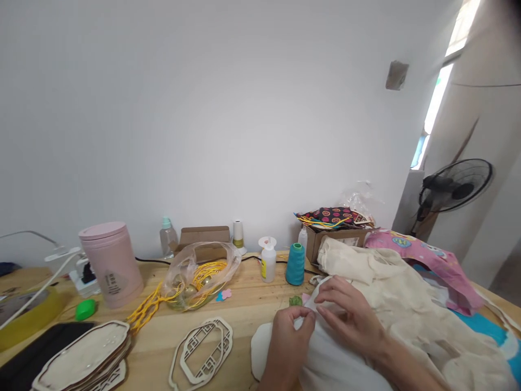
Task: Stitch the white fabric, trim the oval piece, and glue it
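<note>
White cloth [336,358] drapes over the front right of the wooden table. My left hand [291,339] pinches its edge between thumb and fingertips. Just to the right, my right hand [352,315] lies over the same cloth, its fingers bent and spread apart from the thumb, with no held thing visible. A pale flat panel with a scalloped edge [260,347] shows partly behind my left hand. Beyond the hands are a small green tuft [296,301] and a teal thread spool [296,264].
Cream fabric [401,288] is heaped at right, before a cardboard box [313,244]. A white glue bottle [268,262], a plastic bag with yellow cords [195,271], wooden lattice frames [191,369], stacked panels [83,355] and a pink canister [112,266] stand or lie leftward.
</note>
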Demonstrator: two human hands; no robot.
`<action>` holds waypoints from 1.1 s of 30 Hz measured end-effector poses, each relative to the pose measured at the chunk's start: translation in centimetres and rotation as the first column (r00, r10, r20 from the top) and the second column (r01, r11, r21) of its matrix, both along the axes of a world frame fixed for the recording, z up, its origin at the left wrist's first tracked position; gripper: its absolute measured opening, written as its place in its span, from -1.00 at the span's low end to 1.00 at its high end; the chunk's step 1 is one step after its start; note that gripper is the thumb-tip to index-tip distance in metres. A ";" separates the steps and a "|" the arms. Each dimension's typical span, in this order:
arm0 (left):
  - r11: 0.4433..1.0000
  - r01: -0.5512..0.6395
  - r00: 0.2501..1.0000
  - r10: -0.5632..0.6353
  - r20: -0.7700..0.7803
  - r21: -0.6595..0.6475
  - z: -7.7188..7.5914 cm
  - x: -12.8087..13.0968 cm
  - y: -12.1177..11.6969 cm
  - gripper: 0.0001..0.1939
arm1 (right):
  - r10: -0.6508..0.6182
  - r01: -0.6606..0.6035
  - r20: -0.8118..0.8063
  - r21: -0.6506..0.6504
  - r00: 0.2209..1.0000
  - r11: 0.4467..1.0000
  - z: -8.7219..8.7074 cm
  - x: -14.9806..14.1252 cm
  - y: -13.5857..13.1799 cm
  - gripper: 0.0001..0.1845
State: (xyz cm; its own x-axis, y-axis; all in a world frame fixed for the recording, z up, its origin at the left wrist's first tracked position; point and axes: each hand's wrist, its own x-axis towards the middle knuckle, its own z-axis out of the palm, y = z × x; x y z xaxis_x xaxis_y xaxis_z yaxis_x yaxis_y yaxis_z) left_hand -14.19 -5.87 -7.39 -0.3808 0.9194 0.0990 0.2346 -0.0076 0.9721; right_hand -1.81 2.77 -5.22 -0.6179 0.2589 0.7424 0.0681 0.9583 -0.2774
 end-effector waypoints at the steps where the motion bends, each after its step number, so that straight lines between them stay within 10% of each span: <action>1: 1.000 0.003 1.000 -0.003 0.007 0.008 0.0 0.0 0.0 -0.70 | 0.021 -0.021 0.028 0.002 0.999 1.000 -0.2 0.1 -0.2 -0.88; 33: 0.999 0.002 0.991 -0.008 -0.135 -0.048 -0.1 0.0 0.0 -0.73 | -0.158 0.054 0.285 0.340 0.945 0.939 0.3 0.8 -0.2 -0.86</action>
State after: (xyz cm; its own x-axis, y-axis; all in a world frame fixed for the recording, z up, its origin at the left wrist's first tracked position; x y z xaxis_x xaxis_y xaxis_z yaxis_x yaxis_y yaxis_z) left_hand -14.17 -5.91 -7.45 -0.3623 0.9260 0.1056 0.3641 0.0364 0.9306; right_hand -1.05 2.55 -4.88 -0.8086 0.1133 0.5773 0.2053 0.9739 0.0965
